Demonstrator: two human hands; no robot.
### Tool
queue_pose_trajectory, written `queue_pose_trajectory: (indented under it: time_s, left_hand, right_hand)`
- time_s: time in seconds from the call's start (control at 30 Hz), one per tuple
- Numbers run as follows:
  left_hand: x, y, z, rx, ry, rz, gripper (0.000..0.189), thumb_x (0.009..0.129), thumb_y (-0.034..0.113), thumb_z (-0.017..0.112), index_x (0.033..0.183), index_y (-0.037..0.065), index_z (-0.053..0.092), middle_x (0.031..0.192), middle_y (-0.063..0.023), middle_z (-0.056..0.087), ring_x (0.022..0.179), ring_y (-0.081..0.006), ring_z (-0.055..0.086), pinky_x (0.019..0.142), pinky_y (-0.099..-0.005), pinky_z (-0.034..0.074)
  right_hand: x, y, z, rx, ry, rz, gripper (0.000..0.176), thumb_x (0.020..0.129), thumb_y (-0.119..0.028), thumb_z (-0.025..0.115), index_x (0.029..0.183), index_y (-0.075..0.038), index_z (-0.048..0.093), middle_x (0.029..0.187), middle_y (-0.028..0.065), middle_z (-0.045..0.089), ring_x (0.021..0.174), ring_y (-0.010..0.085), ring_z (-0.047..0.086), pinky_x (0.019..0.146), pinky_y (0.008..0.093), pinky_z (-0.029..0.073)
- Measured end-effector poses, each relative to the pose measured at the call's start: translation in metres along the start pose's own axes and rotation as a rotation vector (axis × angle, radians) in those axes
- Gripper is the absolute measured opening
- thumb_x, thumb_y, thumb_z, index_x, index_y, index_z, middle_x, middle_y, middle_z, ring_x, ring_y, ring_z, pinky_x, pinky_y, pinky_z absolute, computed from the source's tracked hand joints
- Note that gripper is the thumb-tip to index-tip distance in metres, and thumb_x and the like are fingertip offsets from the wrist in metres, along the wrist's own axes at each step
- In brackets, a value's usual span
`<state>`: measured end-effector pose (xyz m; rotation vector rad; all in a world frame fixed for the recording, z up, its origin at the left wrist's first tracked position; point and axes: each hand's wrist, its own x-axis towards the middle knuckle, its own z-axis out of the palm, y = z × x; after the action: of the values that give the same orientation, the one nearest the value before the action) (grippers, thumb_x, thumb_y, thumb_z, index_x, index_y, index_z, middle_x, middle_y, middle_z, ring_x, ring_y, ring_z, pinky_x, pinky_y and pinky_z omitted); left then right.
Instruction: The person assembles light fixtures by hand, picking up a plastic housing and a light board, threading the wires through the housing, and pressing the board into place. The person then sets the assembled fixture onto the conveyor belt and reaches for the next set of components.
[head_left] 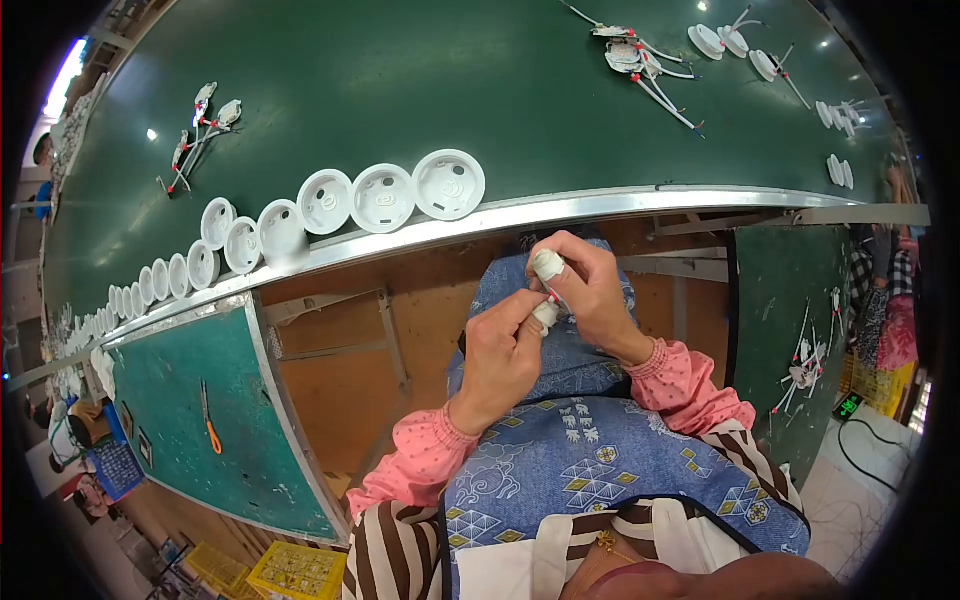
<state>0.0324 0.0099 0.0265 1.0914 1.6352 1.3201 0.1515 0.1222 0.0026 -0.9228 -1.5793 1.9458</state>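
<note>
Over my lap, in front of the table edge, both hands are closed close together. My left hand (500,345) pinches with thumb and index finger at a small white wire piece with a red bit (553,297), mostly hidden by the fingers. My right hand (590,285) grips the same piece from the other side. White wraps, like finger covers, show on fingertips of both hands. Just beyond the hands, white round cups (449,185) stand in a row along the table's metal edge (560,207).
On the green table (400,80) lie wired parts with red connectors at left (205,130) and right (640,60), plus white discs (708,42). Orange-handled scissors (210,420) rest on a lower green panel at left. Yellow crates (295,572) stand on the floor.
</note>
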Motion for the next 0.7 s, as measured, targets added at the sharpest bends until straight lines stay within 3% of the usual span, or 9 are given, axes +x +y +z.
queue_pose_trajectory:
  time_s: [0.07,0.2,0.3,0.47,0.53,0.6,0.67,0.7]
  left_hand:
    - [-0.004,0.008,-0.005,-0.05,-0.051,-0.182,0.009,0.094,0.0,0.062,0.101,-0.001,0.068,0.079,-0.0122,0.069,0.069,-0.0182,0.065,0.063,-0.0301,0.05]
    - [0.003,-0.006,-0.013,-0.108,-0.094,-0.114,0.01,0.094,0.0,0.061,0.102,-0.001,0.068,0.079,-0.0107,0.069,0.069,-0.0145,0.063,0.064,-0.0289,0.049]
    - [0.004,-0.013,-0.015,-0.12,-0.098,-0.115,0.011,0.095,0.0,0.061,0.102,-0.001,0.069,0.08,-0.0103,0.069,0.07,-0.0136,0.062,0.065,-0.0285,0.049]
    - [0.0,-0.024,-0.028,-0.231,-0.102,-0.093,0.014,0.095,-0.001,0.061,0.106,0.0,0.07,0.091,-0.0095,0.07,0.076,-0.0134,0.06,0.07,-0.0275,0.049]
    - [0.005,-0.03,-0.036,-0.033,-0.108,0.2,0.018,0.095,0.001,0.062,0.112,0.0,0.069,0.096,-0.0068,0.069,0.08,-0.0121,0.058,0.071,-0.0271,0.049]
    - [0.009,-0.026,-0.044,0.062,-0.13,0.33,0.026,0.096,0.003,0.063,0.121,-0.001,0.066,0.102,-0.0058,0.069,0.086,-0.0111,0.057,0.074,-0.0269,0.049]
    - [0.01,-0.012,-0.051,0.062,-0.164,0.296,0.037,0.096,0.005,0.065,0.132,-0.002,0.061,0.107,-0.0064,0.068,0.093,-0.0106,0.058,0.077,-0.027,0.05]
    - [0.003,-0.011,-0.045,-0.064,-0.18,0.17,0.042,0.096,0.006,0.066,0.136,-0.002,0.057,0.111,-0.0078,0.067,0.095,-0.0116,0.059,0.078,-0.0271,0.051]
  right_hand:
    - [-0.002,-0.001,0.002,-0.022,0.0,-0.009,0.029,0.101,-0.03,0.063,0.096,-0.002,0.064,0.089,0.0021,0.061,0.081,0.0081,0.055,0.071,0.0252,0.045]
    - [-0.005,-0.001,0.006,0.067,-0.027,-0.014,0.028,0.101,-0.03,0.063,0.096,-0.002,0.063,0.089,0.0014,0.062,0.084,0.0073,0.057,0.071,0.0244,0.045]
    - [-0.003,0.003,0.005,0.05,-0.047,-0.022,0.033,0.097,-0.034,0.068,0.106,-0.002,0.064,0.094,0.0017,0.062,0.09,0.0093,0.059,0.074,0.0241,0.046]
    - [-0.013,-0.036,-0.005,-0.314,-0.2,-0.198,0.062,0.082,-0.023,0.08,0.135,-0.003,0.054,0.119,0.013,0.059,0.111,0.0238,0.058,0.099,0.0365,0.046]
    - [-0.021,-0.049,-0.008,-0.451,-0.234,-0.235,0.083,0.07,-0.011,0.084,0.144,-0.004,0.048,0.126,0.0158,0.056,0.117,0.0314,0.057,0.103,0.0401,0.045]
    - [-0.023,-0.056,-0.007,-0.645,-0.193,-0.41,0.085,0.067,-0.006,0.083,0.144,-0.005,0.048,0.128,0.0161,0.055,0.119,0.0348,0.056,0.104,0.0417,0.045]
    - [-0.027,-0.059,-0.005,-0.754,-0.157,-0.503,0.086,0.064,-0.001,0.082,0.144,-0.005,0.049,0.129,0.0162,0.054,0.121,0.0375,0.055,0.104,0.0432,0.045]
    - [-0.028,-0.06,-0.002,-0.761,-0.158,-0.509,0.087,0.063,0.001,0.081,0.144,-0.006,0.049,0.13,0.0162,0.054,0.122,0.0386,0.054,0.104,0.0438,0.046]
